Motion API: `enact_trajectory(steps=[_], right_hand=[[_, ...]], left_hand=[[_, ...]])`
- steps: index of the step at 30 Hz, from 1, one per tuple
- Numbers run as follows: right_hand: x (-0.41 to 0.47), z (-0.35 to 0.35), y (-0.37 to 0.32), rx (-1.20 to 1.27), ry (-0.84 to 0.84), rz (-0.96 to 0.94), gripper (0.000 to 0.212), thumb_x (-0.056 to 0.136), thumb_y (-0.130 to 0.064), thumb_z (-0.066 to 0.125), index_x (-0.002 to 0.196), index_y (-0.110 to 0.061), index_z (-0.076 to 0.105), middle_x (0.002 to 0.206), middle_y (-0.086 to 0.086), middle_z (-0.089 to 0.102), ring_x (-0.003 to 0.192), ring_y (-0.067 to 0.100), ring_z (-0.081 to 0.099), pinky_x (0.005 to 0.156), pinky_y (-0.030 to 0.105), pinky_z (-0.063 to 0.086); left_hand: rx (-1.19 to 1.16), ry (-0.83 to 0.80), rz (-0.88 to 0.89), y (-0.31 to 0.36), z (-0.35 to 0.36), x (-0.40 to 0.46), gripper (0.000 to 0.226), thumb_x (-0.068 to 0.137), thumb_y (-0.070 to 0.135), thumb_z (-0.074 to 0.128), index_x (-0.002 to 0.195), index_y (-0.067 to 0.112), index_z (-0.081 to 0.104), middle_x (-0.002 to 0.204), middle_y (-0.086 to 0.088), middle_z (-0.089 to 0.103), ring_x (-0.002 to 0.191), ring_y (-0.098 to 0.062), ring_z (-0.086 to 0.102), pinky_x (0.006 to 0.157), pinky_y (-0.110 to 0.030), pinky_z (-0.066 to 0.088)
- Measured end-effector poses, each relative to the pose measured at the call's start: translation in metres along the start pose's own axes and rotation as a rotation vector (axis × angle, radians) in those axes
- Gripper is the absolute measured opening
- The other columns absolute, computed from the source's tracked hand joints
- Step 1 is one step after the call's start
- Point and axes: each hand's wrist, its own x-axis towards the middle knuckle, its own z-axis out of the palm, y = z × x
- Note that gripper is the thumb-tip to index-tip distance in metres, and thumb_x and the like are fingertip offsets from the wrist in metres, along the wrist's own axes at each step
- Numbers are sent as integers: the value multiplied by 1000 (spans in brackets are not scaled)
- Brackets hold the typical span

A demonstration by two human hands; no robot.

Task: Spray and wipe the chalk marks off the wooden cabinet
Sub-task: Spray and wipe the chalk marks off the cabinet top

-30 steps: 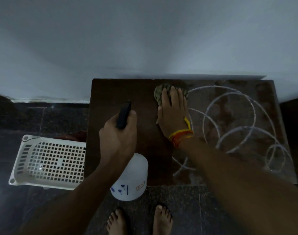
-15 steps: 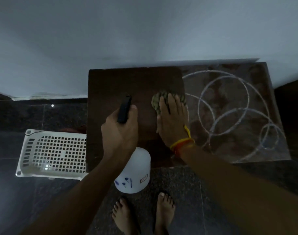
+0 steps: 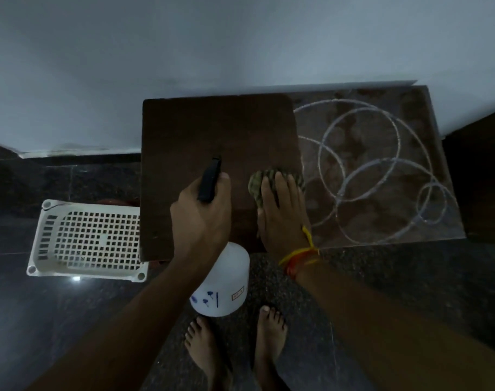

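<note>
The dark wooden cabinet top (image 3: 212, 131) stands against the wall. Its left half is plain dark wood; its right half carries white chalk circles (image 3: 362, 153) over a greyish film. My left hand (image 3: 201, 218) is closed around a white spray bottle (image 3: 223, 280) with a black nozzle, held over the cabinet's front left part. My right hand (image 3: 283, 215) lies flat with its fingers pressing a greenish cloth (image 3: 257, 182) on the wood, at the border between the dark half and the chalked half. A yellow and red thread circles that wrist.
A white perforated plastic basket (image 3: 91, 241) lies on the dark stone floor left of the cabinet. A pale wall rises behind. A dark piece of furniture (image 3: 477, 179) flanks the cabinet's right side. My bare feet (image 3: 235, 348) stand before the cabinet front.
My right hand has drawn the cloth from the cabinet's back edge toward the front. The left hand with the bottle has stayed in about the same place.
</note>
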Motion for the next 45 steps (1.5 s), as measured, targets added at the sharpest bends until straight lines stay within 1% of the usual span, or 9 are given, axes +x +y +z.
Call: enact_trajectory(steps=[5, 8, 15, 20, 22, 27, 32, 37, 45], right_hand=[[-8, -3, 3, -17, -30, -43, 54, 94, -30, 35, 143, -9, 35, 148, 19, 35, 139, 39, 28, 114, 52, 25], [17, -1, -1, 8, -10, 9, 56, 92, -30, 34, 144, -10, 34, 149, 18, 34, 140, 39, 26, 114, 51, 24], [-45, 4, -1, 2, -30, -19, 54, 94, -31, 34, 143, -8, 37, 148, 20, 36, 139, 41, 30, 113, 53, 22], [-10, -2, 3, 15, -35, -45, 53, 95, -30, 37, 145, -10, 33, 150, 18, 32, 141, 39, 25, 114, 52, 24], [7, -1, 3, 12, -24, -24, 54, 95, -29, 39, 145, -10, 32, 151, 17, 31, 142, 38, 23, 115, 51, 23], [-33, 1, -1, 11, -24, 5, 54, 94, -30, 36, 143, -9, 36, 148, 19, 35, 139, 40, 29, 112, 53, 24], [-32, -2, 4, 4, -28, -31, 54, 93, -32, 33, 142, -10, 38, 147, 19, 37, 138, 39, 32, 111, 53, 26], [17, -1, 5, 46, -12, 21, 55, 95, -32, 35, 145, -10, 32, 151, 18, 30, 142, 39, 23, 115, 51, 23], [-8, -4, 7, 13, -11, -14, 55, 92, -31, 32, 143, -11, 37, 147, 18, 37, 138, 38, 31, 113, 51, 28]], left_hand=[[9, 24, 15, 0, -2, -5, 29, 95, 46, 51, 71, 30, 56, 73, -10, 67, 58, -31, 65, 55, -49, 56], [14, 28, 28, -6, -2, -8, 30, 95, 46, 52, 70, 30, 57, 72, -11, 67, 51, -22, 61, 51, -47, 54], [11, 9, 4, -7, -4, -20, 30, 95, 45, 53, 72, 27, 58, 72, -11, 67, 64, -33, 66, 60, -54, 57], [13, 15, 51, -3, -4, -20, 31, 94, 47, 53, 74, 24, 61, 69, -8, 66, 58, -23, 64, 57, -51, 57], [9, 19, 56, -6, -3, -21, 30, 94, 47, 53, 73, 26, 60, 70, -8, 67, 58, -27, 64, 56, -50, 56], [19, 4, 33, -6, -1, -27, 29, 94, 46, 52, 72, 27, 58, 71, -6, 66, 61, -23, 65, 64, -52, 58], [10, 3, 54, 3, 3, -26, 28, 94, 45, 53, 70, 30, 56, 69, -7, 65, 56, -20, 62, 58, -48, 56], [-7, -18, 43, 2, 10, -24, 25, 93, 46, 52, 71, 33, 55, 71, -6, 65, 62, -24, 65, 59, -47, 57], [-5, -16, 24, 11, 9, -14, 26, 92, 46, 51, 73, 29, 55, 74, -11, 66, 63, -30, 65, 60, -51, 57]])
